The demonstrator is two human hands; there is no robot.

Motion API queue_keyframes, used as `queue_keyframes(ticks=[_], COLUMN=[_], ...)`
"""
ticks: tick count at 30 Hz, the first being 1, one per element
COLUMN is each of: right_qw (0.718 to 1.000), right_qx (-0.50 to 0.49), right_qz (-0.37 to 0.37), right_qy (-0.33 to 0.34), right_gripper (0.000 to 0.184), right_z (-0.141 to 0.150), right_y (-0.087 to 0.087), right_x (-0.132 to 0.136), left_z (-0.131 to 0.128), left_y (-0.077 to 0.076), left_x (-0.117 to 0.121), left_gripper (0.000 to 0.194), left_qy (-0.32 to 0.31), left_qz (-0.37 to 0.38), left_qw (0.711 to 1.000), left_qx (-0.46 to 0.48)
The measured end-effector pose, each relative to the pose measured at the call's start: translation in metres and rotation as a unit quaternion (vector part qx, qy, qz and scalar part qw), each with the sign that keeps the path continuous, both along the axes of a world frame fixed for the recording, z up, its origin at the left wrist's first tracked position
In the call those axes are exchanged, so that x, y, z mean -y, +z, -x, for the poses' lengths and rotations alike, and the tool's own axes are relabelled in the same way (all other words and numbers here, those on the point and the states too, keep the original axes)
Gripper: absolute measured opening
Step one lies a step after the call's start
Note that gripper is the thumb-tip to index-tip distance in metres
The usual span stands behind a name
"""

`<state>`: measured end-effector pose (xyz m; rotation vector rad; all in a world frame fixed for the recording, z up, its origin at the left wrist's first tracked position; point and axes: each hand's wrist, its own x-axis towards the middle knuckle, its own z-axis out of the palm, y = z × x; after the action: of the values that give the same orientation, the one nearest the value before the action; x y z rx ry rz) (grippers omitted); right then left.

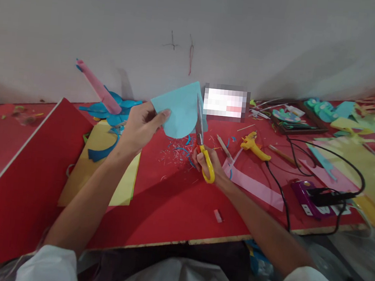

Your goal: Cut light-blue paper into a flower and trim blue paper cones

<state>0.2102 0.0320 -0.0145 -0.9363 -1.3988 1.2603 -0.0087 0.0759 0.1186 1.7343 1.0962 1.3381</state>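
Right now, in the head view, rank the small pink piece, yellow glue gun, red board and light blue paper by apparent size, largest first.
1. Red board
2. Light blue paper
3. Yellow glue gun
4. Small pink piece

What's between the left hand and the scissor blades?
In the head view, light-blue paper spans the gap: the left hand grips its left side, and the scissors cross its right part.

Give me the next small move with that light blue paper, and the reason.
Probably close the scissors gently toward the paper's top edge: the right hand has them at the light blue paper, the left hand grips its left side, and a strip right of the blades appears still joined near the top.
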Motion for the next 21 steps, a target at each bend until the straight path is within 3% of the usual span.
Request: queue_keyframes(ticks=[5,15,21], right_qw=[0.999,0.999,0.999], right_qx=[0.009,0.041,0.027], right_qz=[-0.03,-0.033,-0.028], right_qy=[0.007,0.004,-0.002], right_gripper=[0.072,0.069,0.075], right_z=[0.0,-0.005,0.001], right_y=[-0.002,0.006,-0.002], right_x=[-0.001,0.001,-0.003], left_z=[0.003,0.0,0.004], left_y=[0.004,-0.002,-0.002], left_x=[0.002,0.0,-0.001], left_gripper=[0.039,0.034,0.037], left_qy=[-0.016,0.006,-0.01], left_qz=[-0.007,-0.007,-0.017], left_qw=[0.998,1.0,0.998], left_qx=[-0.062,0.006,-0.064])
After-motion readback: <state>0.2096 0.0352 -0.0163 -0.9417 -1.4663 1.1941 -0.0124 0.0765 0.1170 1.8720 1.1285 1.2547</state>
